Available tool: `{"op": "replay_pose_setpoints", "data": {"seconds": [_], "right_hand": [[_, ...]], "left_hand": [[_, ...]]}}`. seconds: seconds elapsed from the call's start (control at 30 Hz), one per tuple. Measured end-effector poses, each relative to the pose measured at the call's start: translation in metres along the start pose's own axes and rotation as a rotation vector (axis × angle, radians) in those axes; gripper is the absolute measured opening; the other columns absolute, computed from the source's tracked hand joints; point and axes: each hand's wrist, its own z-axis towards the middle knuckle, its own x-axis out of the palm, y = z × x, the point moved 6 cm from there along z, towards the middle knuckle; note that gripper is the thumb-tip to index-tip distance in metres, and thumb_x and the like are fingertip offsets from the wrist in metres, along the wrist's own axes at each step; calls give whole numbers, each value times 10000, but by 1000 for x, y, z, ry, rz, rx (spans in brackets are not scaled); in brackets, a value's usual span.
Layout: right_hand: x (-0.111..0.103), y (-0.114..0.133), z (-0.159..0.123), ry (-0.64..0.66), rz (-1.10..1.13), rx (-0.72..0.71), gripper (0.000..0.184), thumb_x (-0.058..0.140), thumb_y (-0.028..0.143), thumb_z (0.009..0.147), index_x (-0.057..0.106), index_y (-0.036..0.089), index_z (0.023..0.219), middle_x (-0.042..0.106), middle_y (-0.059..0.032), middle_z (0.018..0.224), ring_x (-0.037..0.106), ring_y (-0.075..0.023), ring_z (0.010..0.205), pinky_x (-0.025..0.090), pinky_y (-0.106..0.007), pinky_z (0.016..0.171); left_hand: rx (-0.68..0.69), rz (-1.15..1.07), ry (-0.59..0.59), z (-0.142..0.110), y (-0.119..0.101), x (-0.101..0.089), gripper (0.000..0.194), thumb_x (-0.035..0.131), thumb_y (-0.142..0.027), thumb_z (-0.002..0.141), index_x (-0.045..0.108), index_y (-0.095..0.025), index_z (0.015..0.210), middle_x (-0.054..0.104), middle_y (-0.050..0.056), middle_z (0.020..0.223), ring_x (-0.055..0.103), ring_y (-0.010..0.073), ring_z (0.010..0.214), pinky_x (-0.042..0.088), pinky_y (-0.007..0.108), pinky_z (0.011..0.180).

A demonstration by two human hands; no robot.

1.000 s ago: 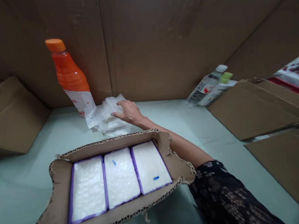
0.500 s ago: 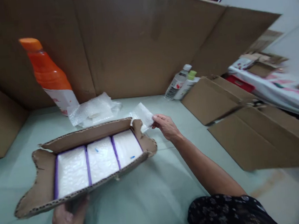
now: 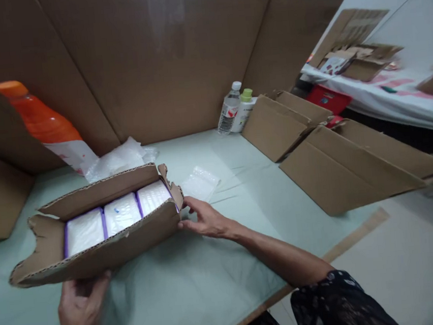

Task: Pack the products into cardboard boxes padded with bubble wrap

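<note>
A rough-cut cardboard tray [image 3: 95, 256] holds three white packets with purple edges [image 3: 117, 220], side by side. My left hand [image 3: 79, 311] grips the tray's near wall from below, fingers curled under it. My right hand [image 3: 204, 219] rests at the tray's right end, fingers spread and touching its corner. A small bubble-wrap piece [image 3: 200, 183] lies flat on the pale green table [image 3: 219, 269] just beyond that hand.
An orange bottle [image 3: 42, 125] and a heap of bubble wrap [image 3: 114, 159] stand behind the tray. Two small bottles [image 3: 236, 112] sit against the tall cardboard screen [image 3: 161, 60]. Folded cardboard boxes [image 3: 339, 166] lie at the right. Another table with boxes [image 3: 369, 73] is beyond.
My right hand took a small bubble-wrap piece from the heap, laid it on the table right of the tray, and came back to the tray's right end. The view swung right.
</note>
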Motion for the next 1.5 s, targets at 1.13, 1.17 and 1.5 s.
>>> {"op": "replay_pose_setpoints", "data": {"seconds": [1.13, 1.17, 1.5], "right_hand": [[-14, 45, -56, 142, 154, 1, 146, 609, 249, 947, 720, 159, 919, 702, -17, 816, 605, -123, 729, 467, -236, 673], [-15, 59, -60, 176, 225, -20, 155, 621, 274, 951, 716, 156, 919, 698, -21, 820, 604, -122, 734, 472, -239, 679], [-47, 114, -73, 70, 617, -182, 170, 693, 341, 955, 715, 176, 926, 731, -49, 920, 672, -132, 803, 553, -260, 729]], "left_hand": [[301, 105, 358, -94, -74, 71, 749, 694, -482, 858, 417, -264, 1519, 416, 150, 1605, 443, 358, 1453, 382, 604, 1178], [410, 135, 369, -95, -86, 72, 762, 699, -458, 863, 391, -275, 1536, 391, 145, 1622, 378, 354, 1498, 351, 606, 1197], [398, -15, 749, -103, -111, 97, 217, 686, -369, 866, 739, -211, 1004, 756, 90, 1144, 686, 286, 1128, 539, 434, 995]]}}
